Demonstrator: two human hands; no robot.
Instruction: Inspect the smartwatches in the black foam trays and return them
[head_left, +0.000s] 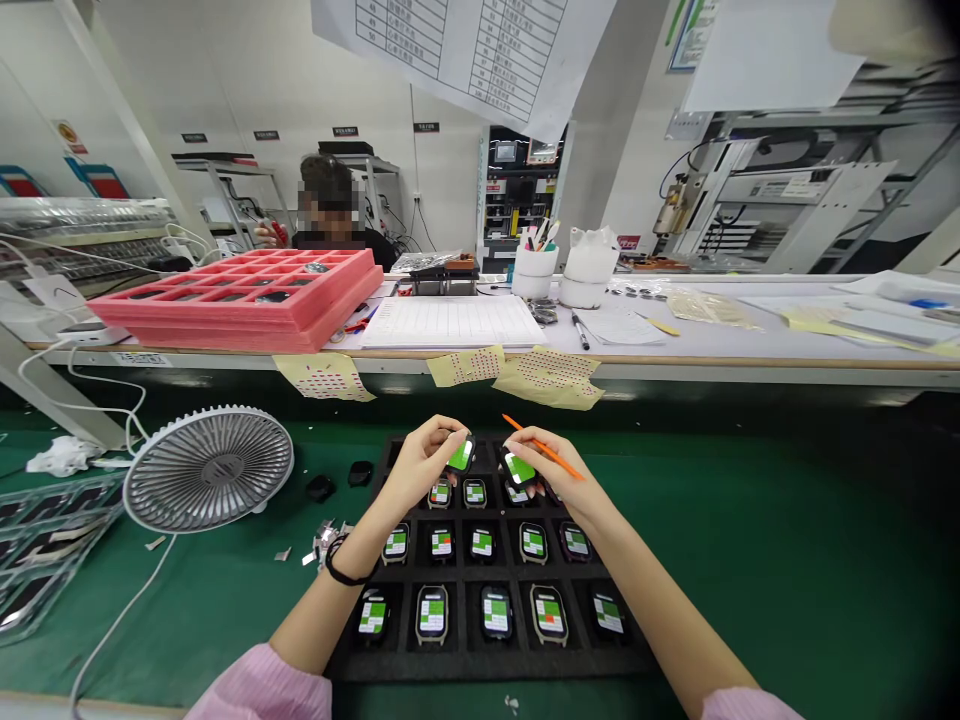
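Observation:
Over the back rows of a black compartment tray [495, 665], my left hand [426, 455] grips a watch [461, 455] with a lit green screen. My right hand [551, 465] holds another watch [519, 468], its screen green and white, and an orange stick [547, 450] lies across the same hand, pointing up to the left. Several watches with lit screens sit in the tray's compartments, among them a light-framed one [432, 612] in the front row. Some back compartments are partly hidden by my hands.
A round grey fan [210, 468] stands on the green mat at left, near two black pieces [320, 488] and silver scraps [328, 540]. Clear trays [52, 550] lie far left. Beyond is a raised shelf [697, 372] with pink foam trays [247, 325]. A person [330, 205] sits behind.

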